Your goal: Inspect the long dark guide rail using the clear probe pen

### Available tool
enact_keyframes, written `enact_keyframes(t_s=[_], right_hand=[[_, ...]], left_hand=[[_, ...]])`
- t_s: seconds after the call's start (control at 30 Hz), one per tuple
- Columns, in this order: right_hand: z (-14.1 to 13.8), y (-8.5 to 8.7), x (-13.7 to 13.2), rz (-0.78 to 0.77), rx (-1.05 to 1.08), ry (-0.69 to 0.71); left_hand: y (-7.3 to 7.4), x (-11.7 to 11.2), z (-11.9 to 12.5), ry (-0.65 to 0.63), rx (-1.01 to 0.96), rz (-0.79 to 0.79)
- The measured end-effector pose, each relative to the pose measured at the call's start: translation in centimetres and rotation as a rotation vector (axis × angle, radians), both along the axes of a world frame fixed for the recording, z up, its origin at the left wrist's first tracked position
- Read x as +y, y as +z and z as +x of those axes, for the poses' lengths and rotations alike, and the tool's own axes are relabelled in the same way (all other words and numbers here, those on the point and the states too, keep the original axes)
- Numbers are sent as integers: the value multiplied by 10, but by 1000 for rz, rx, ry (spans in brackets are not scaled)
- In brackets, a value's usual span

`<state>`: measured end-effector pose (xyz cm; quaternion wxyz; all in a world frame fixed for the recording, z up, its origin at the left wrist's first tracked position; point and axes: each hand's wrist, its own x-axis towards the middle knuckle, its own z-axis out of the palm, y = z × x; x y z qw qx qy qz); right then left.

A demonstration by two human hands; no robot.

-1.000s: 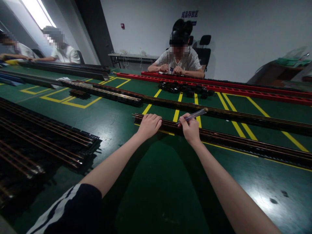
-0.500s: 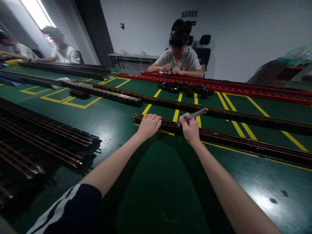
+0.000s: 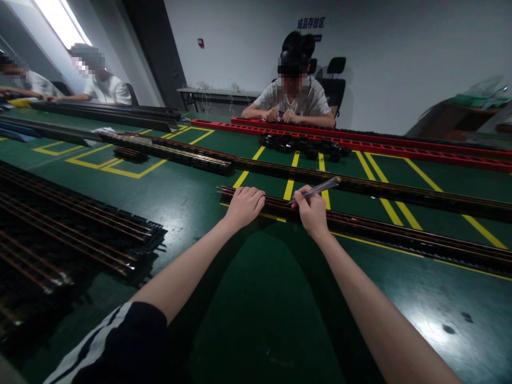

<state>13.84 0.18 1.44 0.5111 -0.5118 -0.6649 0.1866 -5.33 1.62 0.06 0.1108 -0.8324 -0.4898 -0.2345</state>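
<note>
A long dark rail with copper strips (image 3: pixel 400 233) lies across the green table (image 3: pixel 260 298) in front of me. My left hand (image 3: pixel 244 205) is curled over the rail near its left end, fingers pressed down on its top. Just to the right, my right hand (image 3: pixel 312 210) pinches a slim pen-like tool with a clear purple barrel (image 3: pixel 318 189), its tip down on the rail and its far end pointing up to the right.
A second long rail (image 3: pixel 360 184) runs behind mine, red rails (image 3: pixel 360 140) beyond it. Small black parts (image 3: pixel 304 145) lie in a heap before a seated person (image 3: pixel 294 93). Stacked rails (image 3: pixel 72 224) fill the left. Two more people (image 3: pixel 100 80) sit far left.
</note>
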Motion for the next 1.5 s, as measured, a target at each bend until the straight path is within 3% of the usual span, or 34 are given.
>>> enact_keyframes(t_s=[0.77, 1.17, 1.5], right_hand=[[0, -2, 0, 14, 3, 5], [1, -2, 2, 7, -3, 10], [-2, 5, -3, 1, -24, -24]], left_hand=[[0, -1, 0, -7, -13, -27], [2, -5, 6, -139, 32, -15], [-1, -4, 11, -60, 55, -10]])
